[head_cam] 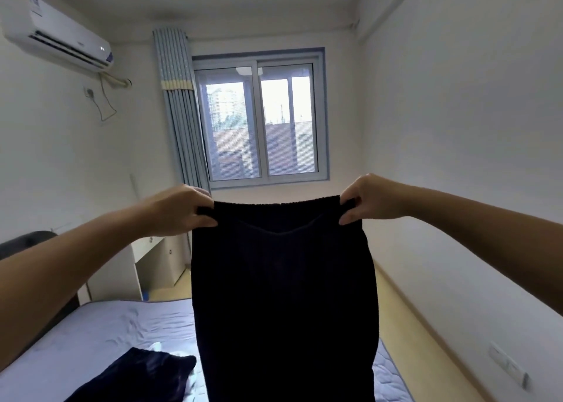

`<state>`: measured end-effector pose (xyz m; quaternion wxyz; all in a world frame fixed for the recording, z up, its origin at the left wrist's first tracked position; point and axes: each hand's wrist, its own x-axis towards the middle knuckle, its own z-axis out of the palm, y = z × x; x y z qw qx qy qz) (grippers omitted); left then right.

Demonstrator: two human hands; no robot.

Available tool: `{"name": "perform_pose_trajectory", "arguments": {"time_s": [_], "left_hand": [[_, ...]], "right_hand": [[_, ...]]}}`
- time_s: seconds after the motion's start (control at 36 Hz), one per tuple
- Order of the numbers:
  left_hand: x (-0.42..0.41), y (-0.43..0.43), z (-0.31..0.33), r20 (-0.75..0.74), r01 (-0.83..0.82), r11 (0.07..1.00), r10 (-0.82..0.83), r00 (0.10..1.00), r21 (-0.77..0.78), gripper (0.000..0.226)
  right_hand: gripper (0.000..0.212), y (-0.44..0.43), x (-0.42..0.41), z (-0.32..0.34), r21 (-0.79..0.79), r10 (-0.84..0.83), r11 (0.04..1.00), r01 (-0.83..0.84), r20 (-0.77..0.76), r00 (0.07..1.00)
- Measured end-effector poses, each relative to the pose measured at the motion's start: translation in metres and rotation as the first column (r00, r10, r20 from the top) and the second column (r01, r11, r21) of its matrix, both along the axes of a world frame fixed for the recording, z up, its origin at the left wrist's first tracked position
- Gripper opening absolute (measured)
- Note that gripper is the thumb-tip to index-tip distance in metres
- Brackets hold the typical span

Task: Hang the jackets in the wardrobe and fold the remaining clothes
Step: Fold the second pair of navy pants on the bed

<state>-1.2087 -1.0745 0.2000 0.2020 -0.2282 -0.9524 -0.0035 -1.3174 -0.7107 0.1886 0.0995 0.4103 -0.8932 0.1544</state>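
I hold a black knit garment [283, 295] up in front of me by its elastic top edge; it hangs straight down past the bottom of the view. My left hand [179, 211] pinches its left top corner and my right hand [370, 199] pinches its right top corner. Below, on the pale blue bed [100, 325], lies another dark garment [137, 374] with a bit of white cloth [157, 347] beside it. The held garment hides part of the bed.
A window [259, 121] with a blue-grey curtain [182, 112] is straight ahead. An air conditioner [58, 33] hangs on the left wall above a white desk [152, 261]. A strip of wooden floor [405, 325] runs along the right wall.
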Motion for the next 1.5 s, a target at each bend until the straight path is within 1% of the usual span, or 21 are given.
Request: {"name": "perform_pose_trajectory", "arguments": {"time_s": [0.06, 0.11, 0.17, 0.19, 0.25, 0.31, 0.33, 0.36, 0.39, 0.42, 0.44, 0.53, 0.67, 0.72, 0.81, 0.89, 0.94, 1.06, 1.22, 1.33, 1.5], "left_hand": [[0.001, -0.005, 0.005, -0.018, -0.023, 0.999, 0.024, 1.000, 0.040, 0.010], [-0.001, -0.007, 0.010, -0.003, -0.086, 0.996, 0.086, 0.996, -0.023, 0.012], [-0.003, -0.003, 0.020, -0.202, -0.187, 0.963, 0.148, 0.968, -0.192, 0.005], [-0.005, -0.002, 0.027, -0.381, -0.233, 0.941, 0.127, 0.916, -0.246, 0.007], [-0.004, 0.003, 0.044, -0.663, -0.268, 0.949, 0.095, 0.743, -0.165, 0.016], [-0.002, 0.009, 0.053, -0.776, -0.203, 0.979, 0.109, 0.621, -0.025, 0.018], [-0.004, 0.009, 0.050, -0.748, -0.197, 0.980, 0.117, 0.653, -0.018, 0.019], [-0.008, 0.010, 0.042, -0.654, -0.233, 0.968, 0.116, 0.747, -0.095, 0.020], [-0.011, 0.011, 0.031, -0.502, -0.301, 0.925, 0.152, 0.852, -0.232, 0.020], [-0.014, 0.009, 0.020, -0.389, -0.349, 0.863, 0.199, 0.899, -0.366, 0.020], [-0.015, 0.008, 0.013, -0.356, -0.390, 0.814, 0.244, 0.902, -0.431, 0.018], [-0.017, 0.006, 0.015, -0.386, -0.444, 0.841, 0.317, 0.867, -0.307, 0.020], [-0.020, 0.007, 0.013, -0.182, -0.357, 0.928, 0.334, 0.925, -0.108, 0.020], [-0.015, 0.004, 0.012, -0.003, -0.297, 0.948, 0.299, 0.954, 0.112, 0.014], [-0.007, -0.001, -0.008, 0.168, -0.221, 0.838, 0.157, 0.973, 0.499, 0.014], [-0.002, 0.003, -0.049, 0.144, -0.185, 0.673, 0.118, 0.983, 0.716, 0.015], [-0.001, 0.013, -0.080, 0.115, -0.162, 0.516, 0.121, 0.986, 0.841, 0.014], [0.008, 0.038, -0.140, 0.083, -0.173, 0.325, 0.271, 0.959, 0.930, 0.022], [0.032, 0.059, -0.208, 0.308, -0.332, 0.030, 0.305, 0.901, 0.943, 0.028], [0.044, 0.090, -0.235, 0.365, -0.371, -0.025, 0.241, 0.899, 0.928, 0.016], [0.056, 0.123, -0.251, 0.362, -0.368, -0.001, 0.175, 0.915, 0.930, 0.012]], "right_hand": [[0.005, 0.003, -0.001, 0.004, 0.036, -0.001, 0.999, 0.001, -0.016, 1.000], [0.017, 0.001, 0.001, 0.011, 0.192, -0.014, 0.981, 0.038, -0.125, 0.992], [0.019, -0.002, 0.001, 0.026, 0.266, -0.001, 0.960, 0.092, -0.325, 0.946], [0.020, -0.004, 0.001, 0.036, 0.221, 0.004, 0.970, 0.104, -0.439, 0.898], [0.025, -0.004, -0.002, 0.060, 0.003, -0.051, 0.998, 0.067, -0.621, 0.782], [0.021, -0.004, 0.000, 0.068, -0.258, -0.120, 0.963, -0.076, -0.664, 0.738], [0.020, -0.005, 0.000, 0.064, -0.293, -0.132, 0.953, -0.080, -0.638, 0.759], [0.021, -0.008, -0.002, 0.055, -0.205, -0.105, 0.978, -0.023, -0.588, 0.802], [0.023, -0.011, -0.005, 0.043, -0.008, -0.069, 0.997, 0.076, -0.520, 0.852], [0.025, -0.011, -0.008, 0.031, 0.182, -0.065, 0.969, 0.164, -0.455, 0.888], [0.027, -0.009, -0.010, 0.023, 0.272, -0.087, 0.937, 0.217, -0.420, 0.904], [0.036, -0.003, -0.019, 0.015, 0.090, -0.132, 0.980, 0.179, -0.379, 0.916], [0.037, -0.010, -0.017, 0.009, -0.126, -0.129, 0.986, 0.107, -0.180, 0.975], [0.029, -0.009, -0.014, 0.006, -0.207, -0.118, 0.974, 0.095, -0.103, 0.988], [0.015, -0.010, -0.002, -0.011, -0.345, -0.064, 0.935, 0.077, 0.049, 0.997], [0.012, -0.015, 0.014, -0.046, -0.507, 0.043, 0.856, 0.099, 0.261, 0.964], [0.014, -0.021, 0.024, -0.074, -0.581, 0.046, 0.794, 0.180, 0.353, 0.935], [0.026, -0.035, 0.047, -0.132, -0.675, -0.036, 0.635, 0.376, 0.460, 0.887], [0.009, -0.051, 0.076, -0.204, -0.649, -0.036, 0.537, 0.538, 0.620, 0.784], [0.007, -0.070, 0.097, -0.228, -0.650, 0.037, 0.560, 0.514, 0.639, 0.768], [0.007, -0.086, 0.113, -0.240, -0.633, 0.066, 0.606, 0.481, 0.643, 0.763]]}}
